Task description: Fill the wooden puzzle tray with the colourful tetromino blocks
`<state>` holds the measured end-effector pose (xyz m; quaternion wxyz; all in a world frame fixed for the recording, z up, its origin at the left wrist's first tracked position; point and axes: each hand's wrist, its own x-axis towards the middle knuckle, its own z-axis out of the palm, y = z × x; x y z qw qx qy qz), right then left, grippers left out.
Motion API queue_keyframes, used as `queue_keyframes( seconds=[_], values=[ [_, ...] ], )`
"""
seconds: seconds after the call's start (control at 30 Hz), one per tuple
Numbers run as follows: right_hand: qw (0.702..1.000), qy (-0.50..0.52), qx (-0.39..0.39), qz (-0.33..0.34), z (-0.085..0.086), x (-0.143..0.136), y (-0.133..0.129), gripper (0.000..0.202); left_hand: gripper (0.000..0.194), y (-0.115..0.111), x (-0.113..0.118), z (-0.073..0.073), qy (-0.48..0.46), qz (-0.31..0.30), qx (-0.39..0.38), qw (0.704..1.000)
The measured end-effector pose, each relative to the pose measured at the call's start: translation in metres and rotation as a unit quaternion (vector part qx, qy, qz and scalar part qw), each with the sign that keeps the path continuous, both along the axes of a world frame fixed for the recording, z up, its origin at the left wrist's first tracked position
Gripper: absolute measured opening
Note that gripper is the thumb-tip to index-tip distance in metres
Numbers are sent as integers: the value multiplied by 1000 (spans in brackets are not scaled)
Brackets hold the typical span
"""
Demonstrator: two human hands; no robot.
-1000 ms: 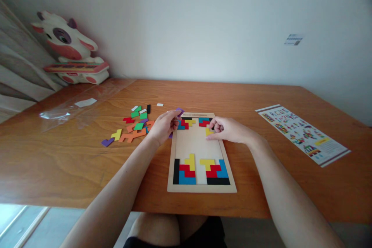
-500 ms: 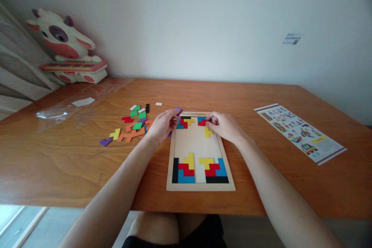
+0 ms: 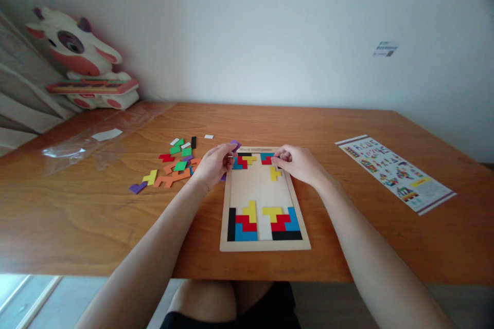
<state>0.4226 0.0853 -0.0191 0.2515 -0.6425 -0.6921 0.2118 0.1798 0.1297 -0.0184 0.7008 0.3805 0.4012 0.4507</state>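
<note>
A wooden puzzle tray (image 3: pixel 226 226) lies flat before me, with coloured pieces grouped at its four corners. My left hand (image 3: pixel 214 164) is closed at the tray's far left corner, where a purple puzzle piece (image 3: pixel 235 145) sticks out past the fingertips. Bent fingers of my right hand (image 3: pixel 295 162) close on a black puzzle piece (image 3: pixel 275 154) at the far right corner and hide most of it. Close by are a red piece (image 3: pixel 266 161) and a yellow piece (image 3: pixel 275 174). Nearer me, a yellow piece (image 3: pixel 272 212) touches a red piece (image 3: pixel 281 223).
Several loose pieces, among them an orange piece (image 3: pixel 180 175) and a green piece (image 3: pixel 180 166), lie left of the tray. A printed sheet (image 3: pixel 397 175) is on the right. Clear plastic wrap (image 3: pixel 77 149) and a cow-shaped toy keyboard (image 3: pixel 92 86) stand or lie at far left.
The whole view has shifted slightly. Both hands keep their places at the tray's far corners; the right fingers are a little more curled. The pieces look unmoved.
</note>
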Motion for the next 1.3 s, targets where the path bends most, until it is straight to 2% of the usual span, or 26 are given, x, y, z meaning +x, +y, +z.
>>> queue_keyframes(
  seconds=[0.17,0.27,0.53,0.77,1.2,1.3],
  values=[
    [985,68,-124,97,8,10,-5,47,34,0,0,0,3,-4,0,1000],
    [980,68,-151,109,5,12,-6,57,34,0,0,1,3,-2,0,1000],
    [981,67,-144,114,3,10,-5,46,31,-1,0,2,11,0,3,1000],
    [985,50,-140,82,6,7,-6,57,32,-1,1,3,10,-2,4,1000],
    [982,47,-145,115,0,9,-4,52,32,1,1,2,10,-3,-6,1000],
    [987,42,-122,98,1,9,-3,46,32,1,1,2,4,-3,-7,1000]
  ],
)
